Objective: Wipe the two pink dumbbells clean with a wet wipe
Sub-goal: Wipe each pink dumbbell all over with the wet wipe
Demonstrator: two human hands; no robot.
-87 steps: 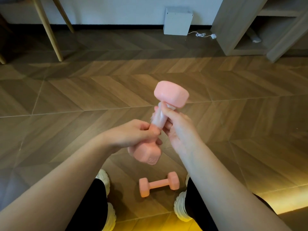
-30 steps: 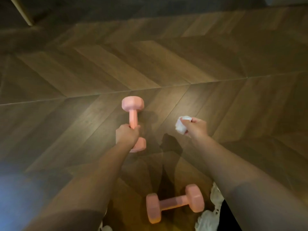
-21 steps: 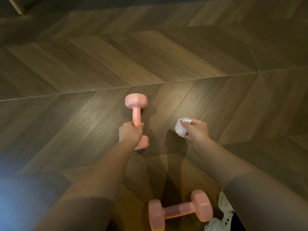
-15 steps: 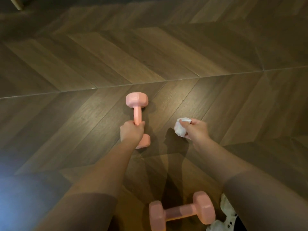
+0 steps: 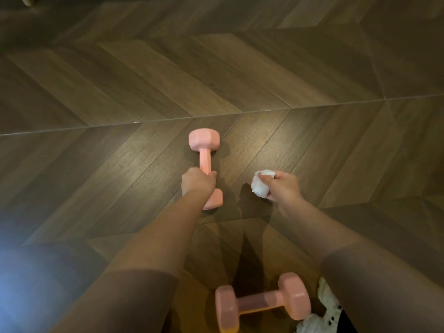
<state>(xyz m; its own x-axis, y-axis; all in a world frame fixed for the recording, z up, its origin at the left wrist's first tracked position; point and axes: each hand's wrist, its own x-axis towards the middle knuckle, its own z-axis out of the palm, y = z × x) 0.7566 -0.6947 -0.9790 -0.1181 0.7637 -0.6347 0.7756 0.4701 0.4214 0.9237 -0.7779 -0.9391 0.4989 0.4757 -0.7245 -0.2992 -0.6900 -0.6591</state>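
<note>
While left hand (image 5: pixel 197 181) grips 1 dumbbell (image 5: pixel 204 140), right hand (image 5: pixel 284 187) just beside, clutching wipe (image 5: pixel 260 188)

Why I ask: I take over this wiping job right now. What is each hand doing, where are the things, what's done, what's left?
Left hand grips the handle of the far pink hex-ended dumbbell, lying on the wooden chevron floor.
Right hand pinches the crumpled white wet wipe, apart from both dumbbells.
The near pink dumbbell lies on the floor by the white shoes.
Done: the far one's handle was being wiped seconds ago, then it was set down.
Left: probably release it and wipe the near one; whether that was wiped before, I cannot tell.
</note>
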